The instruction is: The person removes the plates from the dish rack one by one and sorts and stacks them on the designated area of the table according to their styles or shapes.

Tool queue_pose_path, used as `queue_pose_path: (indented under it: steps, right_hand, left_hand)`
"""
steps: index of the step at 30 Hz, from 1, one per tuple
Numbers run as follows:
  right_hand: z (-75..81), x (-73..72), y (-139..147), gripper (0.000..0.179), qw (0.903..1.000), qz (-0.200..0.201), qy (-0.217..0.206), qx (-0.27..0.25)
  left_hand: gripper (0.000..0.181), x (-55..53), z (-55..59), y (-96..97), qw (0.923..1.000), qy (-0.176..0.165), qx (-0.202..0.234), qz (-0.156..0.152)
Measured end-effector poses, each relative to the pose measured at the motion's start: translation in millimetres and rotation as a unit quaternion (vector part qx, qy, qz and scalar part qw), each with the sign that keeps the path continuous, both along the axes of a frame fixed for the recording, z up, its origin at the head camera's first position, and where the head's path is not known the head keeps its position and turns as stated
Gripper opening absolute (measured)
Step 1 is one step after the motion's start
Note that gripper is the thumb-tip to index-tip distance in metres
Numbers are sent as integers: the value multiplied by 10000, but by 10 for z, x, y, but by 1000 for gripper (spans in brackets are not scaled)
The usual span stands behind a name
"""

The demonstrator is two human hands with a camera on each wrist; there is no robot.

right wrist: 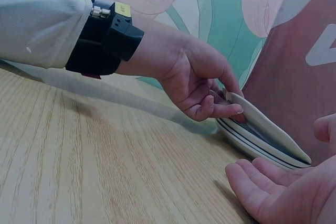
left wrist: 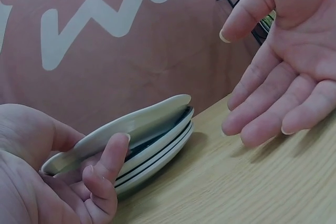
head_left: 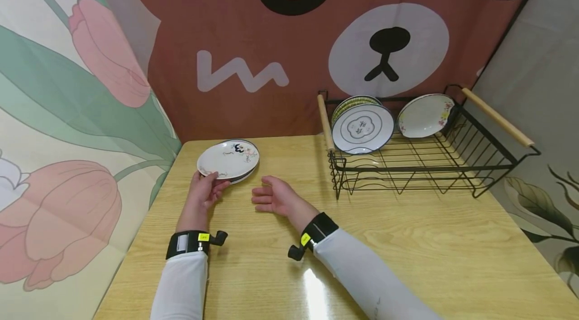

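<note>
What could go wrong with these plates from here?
The left hand pinches the top plate by one edge, so it might slip and chip the plates beneath. Fingers under its rim could get nipped if it drops. The right hand, open and apart from the plates, may not catch a slip in time.

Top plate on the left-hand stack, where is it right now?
In the head view, the top plate is at left, tilted over the stack, near the far edge of the table; the left hand pinches its near edge.
</note>
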State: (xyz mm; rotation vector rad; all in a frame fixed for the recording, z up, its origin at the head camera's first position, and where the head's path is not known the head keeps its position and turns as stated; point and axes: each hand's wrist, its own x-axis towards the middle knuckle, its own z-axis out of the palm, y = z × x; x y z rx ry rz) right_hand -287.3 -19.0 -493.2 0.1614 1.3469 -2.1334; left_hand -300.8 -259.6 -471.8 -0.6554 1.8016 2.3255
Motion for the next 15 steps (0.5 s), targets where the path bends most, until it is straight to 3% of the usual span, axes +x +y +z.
queue_pose_path:
  steps: [7,15]
  right_hand:
    - [7,14,-10,65,10000,4,43,27]
    - [23,52,-3,63,9999,37,101,69]
  left_hand:
    - [68,-7,-39,-30,9993,-28,-383,-19]
    - [73,-12,-105,-77,9991,10,-415,47]
